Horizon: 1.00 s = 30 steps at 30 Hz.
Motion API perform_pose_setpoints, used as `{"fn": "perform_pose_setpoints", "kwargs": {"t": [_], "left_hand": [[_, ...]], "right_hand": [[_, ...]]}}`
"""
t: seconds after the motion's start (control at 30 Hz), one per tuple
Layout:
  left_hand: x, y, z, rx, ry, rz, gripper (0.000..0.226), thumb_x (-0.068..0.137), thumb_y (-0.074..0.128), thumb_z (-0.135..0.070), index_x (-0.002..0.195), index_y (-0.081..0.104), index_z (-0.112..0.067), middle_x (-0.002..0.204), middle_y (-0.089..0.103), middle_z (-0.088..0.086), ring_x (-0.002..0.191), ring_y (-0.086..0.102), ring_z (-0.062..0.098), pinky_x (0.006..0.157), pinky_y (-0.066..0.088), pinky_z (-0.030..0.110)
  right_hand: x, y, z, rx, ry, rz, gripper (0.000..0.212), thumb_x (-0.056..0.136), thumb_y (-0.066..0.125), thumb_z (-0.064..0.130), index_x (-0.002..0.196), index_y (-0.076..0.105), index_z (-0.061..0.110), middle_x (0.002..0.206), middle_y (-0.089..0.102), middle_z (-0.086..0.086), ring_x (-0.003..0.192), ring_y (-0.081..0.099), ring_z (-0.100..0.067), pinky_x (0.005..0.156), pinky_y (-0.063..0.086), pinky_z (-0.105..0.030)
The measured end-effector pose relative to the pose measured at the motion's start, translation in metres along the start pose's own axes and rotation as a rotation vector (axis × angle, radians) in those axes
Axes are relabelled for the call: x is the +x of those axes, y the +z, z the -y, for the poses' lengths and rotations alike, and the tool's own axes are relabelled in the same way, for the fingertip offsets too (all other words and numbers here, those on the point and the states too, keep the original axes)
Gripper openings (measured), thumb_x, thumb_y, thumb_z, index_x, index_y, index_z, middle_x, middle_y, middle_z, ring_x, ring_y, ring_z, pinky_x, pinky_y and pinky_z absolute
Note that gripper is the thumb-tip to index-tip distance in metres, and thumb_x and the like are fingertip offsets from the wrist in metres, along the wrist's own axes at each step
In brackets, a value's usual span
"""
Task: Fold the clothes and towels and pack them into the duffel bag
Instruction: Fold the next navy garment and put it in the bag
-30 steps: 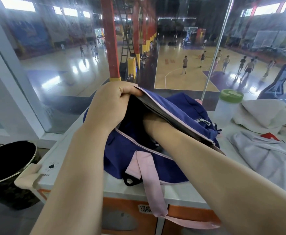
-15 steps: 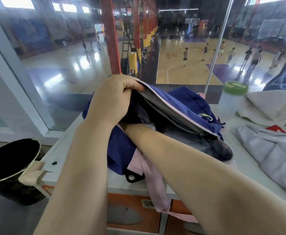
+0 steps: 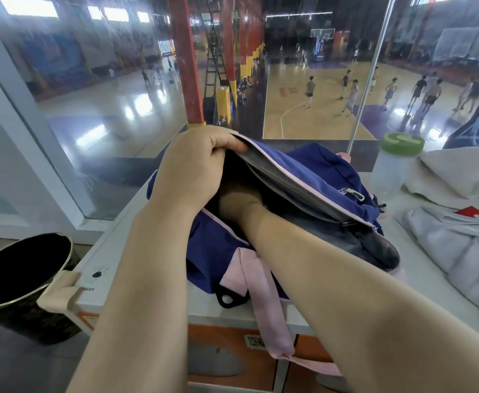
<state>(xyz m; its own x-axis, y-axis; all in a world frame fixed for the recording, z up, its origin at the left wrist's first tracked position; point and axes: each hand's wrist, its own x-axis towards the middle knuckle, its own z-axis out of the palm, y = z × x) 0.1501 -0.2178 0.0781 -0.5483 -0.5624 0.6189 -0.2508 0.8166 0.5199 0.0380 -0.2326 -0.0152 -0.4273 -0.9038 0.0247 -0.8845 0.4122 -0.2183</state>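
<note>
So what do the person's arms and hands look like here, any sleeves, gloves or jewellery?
Both forearms are bare as far as the picture shows, with no sleeve in view. The left hand wears no glove, and no ring, watch or band shows on it or its wrist. The right hand is partly hidden in the bag's shadow; what shows is ungloved too.

Bare forearms (image 3: 136, 293), no sleeves, bare hands

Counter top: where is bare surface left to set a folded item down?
Bare counter shows left of the duffel bag, toward the black bin. The right side is crowded: bottle, beige towel, grey garment.
</note>
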Motion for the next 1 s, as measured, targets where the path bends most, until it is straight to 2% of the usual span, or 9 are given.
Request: {"fn": "perform_pose_setpoints", "kwargs": {"t": [0.07, 0.13, 0.23, 0.33, 0.43, 0.6, 0.73, 0.87, 1.0], "left_hand": [[0.000, 0.001, 0.000, 0.006, 0.002, 0.002, 0.041, 0.088, 0.048, 0.000, 0.096, 0.078, -0.026, 0.110, 0.070, -0.014, 0.106, 0.058, 0.000, 0.094, 0.038, 0.006], [0.000, 0.001, 0.001, 0.013, -0.001, 0.002, 0.041, 0.088, 0.048, 0.000, 0.095, 0.078, -0.027, 0.110, 0.071, -0.014, 0.106, 0.059, 0.001, 0.095, 0.040, 0.010], [0.001, -0.001, 0.004, 0.015, -0.016, 0.002, 0.041, 0.089, 0.047, -0.001, 0.094, 0.077, -0.028, 0.111, 0.071, -0.014, 0.106, 0.059, 0.003, 0.095, 0.042, 0.015], [0.000, -0.001, 0.004, 0.014, -0.013, 0.019, 0.041, 0.091, 0.045, -0.002, 0.097, 0.077, -0.028, 0.112, 0.070, -0.014, 0.107, 0.060, 0.006, 0.098, 0.045, 0.023], [0.000, 0.001, 0.001, 0.048, -0.032, 0.024, 0.041, 0.092, 0.044, -0.004, 0.101, 0.076, -0.029, 0.113, 0.069, -0.015, 0.107, 0.058, 0.005, 0.096, 0.042, 0.019], [0.001, 0.003, -0.006, 0.117, 0.039, 0.161, 0.047, 0.081, 0.045, 0.004, 0.101, 0.076, -0.027, 0.119, 0.067, -0.011, 0.114, 0.057, 0.013, 0.105, 0.043, 0.037], [-0.002, 0.002, -0.022, 0.271, 0.107, 0.300, 0.039, 0.081, 0.050, -0.003, 0.101, 0.075, -0.025, 0.118, 0.067, -0.006, 0.111, 0.058, 0.019, 0.098, 0.047, 0.045], [-0.008, 0.004, -0.055, 0.320, 0.108, 0.351, 0.031, 0.088, 0.052, -0.009, 0.092, 0.075, -0.029, 0.121, 0.064, -0.007, 0.114, 0.054, 0.019, 0.103, 0.040, 0.047], [-0.010, 0.026, -0.087, 0.266, 0.137, 0.374, 0.031, 0.087, 0.050, -0.012, 0.086, 0.074, -0.032, 0.111, 0.067, -0.008, 0.102, 0.058, 0.017, 0.093, 0.048, 0.042]], "right_hand": [[0.002, 0.005, -0.004, 0.027, 0.060, 0.083, 0.049, 0.102, 0.037, 0.030, 0.147, 0.036, 0.012, 0.152, 0.035, -0.013, 0.139, 0.034, -0.031, 0.115, 0.026, -0.044], [0.001, 0.002, -0.011, 0.160, 0.114, 0.186, 0.050, 0.101, 0.036, 0.035, 0.145, 0.041, 0.012, 0.150, 0.039, -0.013, 0.135, 0.039, -0.030, 0.113, 0.030, -0.040], [-0.003, -0.008, -0.014, 0.241, 0.112, 0.306, 0.054, 0.103, 0.031, 0.040, 0.146, 0.038, 0.009, 0.153, 0.035, -0.013, 0.138, 0.036, -0.028, 0.111, 0.025, -0.033], [-0.010, -0.016, -0.020, 0.278, 0.101, 0.350, 0.057, 0.104, 0.027, 0.041, 0.146, 0.037, 0.005, 0.154, 0.034, -0.015, 0.139, 0.035, -0.028, 0.111, 0.024, -0.030], [-0.027, -0.021, -0.032, 0.316, 0.101, 0.264, 0.062, 0.102, 0.029, 0.050, 0.145, 0.040, 0.007, 0.149, 0.041, -0.015, 0.134, 0.041, -0.030, 0.108, 0.027, -0.032], [-0.071, -0.033, -0.050, 0.244, -0.024, 0.105, 0.059, 0.097, 0.040, 0.053, 0.143, 0.042, 0.017, 0.146, 0.045, -0.011, 0.131, 0.043, -0.029, 0.107, 0.031, -0.035], [-0.117, -0.050, -0.071, 0.269, -0.062, 0.104, 0.055, 0.096, 0.042, 0.050, 0.141, 0.044, 0.019, 0.146, 0.047, -0.008, 0.130, 0.044, -0.028, 0.107, 0.034, -0.034], [-0.169, -0.064, -0.100, 0.350, -0.045, 0.002, 0.033, 0.094, 0.049, 0.040, 0.119, 0.061, 0.021, 0.119, 0.065, 0.000, 0.109, 0.058, -0.023, 0.095, 0.045, -0.034], [-0.208, -0.079, -0.139, 0.463, 0.087, -0.145, 0.022, 0.091, 0.051, 0.023, 0.106, 0.067, 0.023, 0.098, 0.066, 0.008, 0.093, 0.060, -0.014, 0.083, 0.046, -0.027]]}}
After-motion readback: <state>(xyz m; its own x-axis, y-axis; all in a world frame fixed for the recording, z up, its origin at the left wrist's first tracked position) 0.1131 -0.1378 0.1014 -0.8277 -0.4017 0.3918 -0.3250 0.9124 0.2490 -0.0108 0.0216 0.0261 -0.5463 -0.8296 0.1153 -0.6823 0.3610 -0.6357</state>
